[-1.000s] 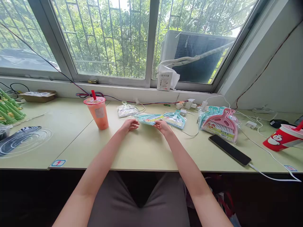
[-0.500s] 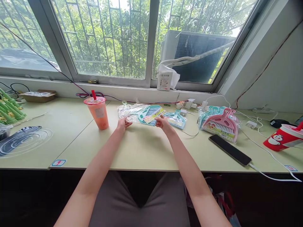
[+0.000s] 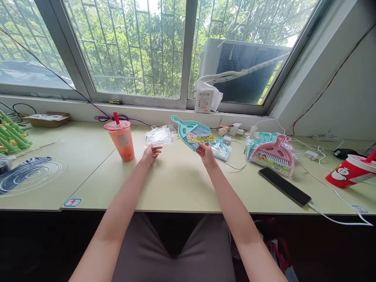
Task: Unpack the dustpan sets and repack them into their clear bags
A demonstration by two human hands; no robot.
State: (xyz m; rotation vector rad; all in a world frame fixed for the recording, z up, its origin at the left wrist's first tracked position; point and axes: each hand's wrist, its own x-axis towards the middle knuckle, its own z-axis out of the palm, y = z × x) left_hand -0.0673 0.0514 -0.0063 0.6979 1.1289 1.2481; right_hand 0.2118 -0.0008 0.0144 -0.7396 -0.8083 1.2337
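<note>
Head view, the only one: we had the right hand (image 3: pixel 206 153) pinched on the near lower edge of a teal dustpan set (image 3: pixel 192 131), tilted above the table (image 3: pixel 176 184), handle pointing left and away, label card (image 3: pixel 199 138) facing us. The left hand (image 3: pixel 150 154) held nothing we could see, fingers loosely spread, near the clear plastic wrapping (image 3: pixel 160 135); contact, we couldn't tell. Hands were well apart. A second teal set (image 3: pixel 220 149) lay just beyond the right hand. We judged the one-edge pinch the weak point: with the handle unsupported, the set could pivot or slip. A dragging thumb could crease the card. A careless leftward sweep could tip the orange drink cup (image 3: pixel 121 141).
</note>
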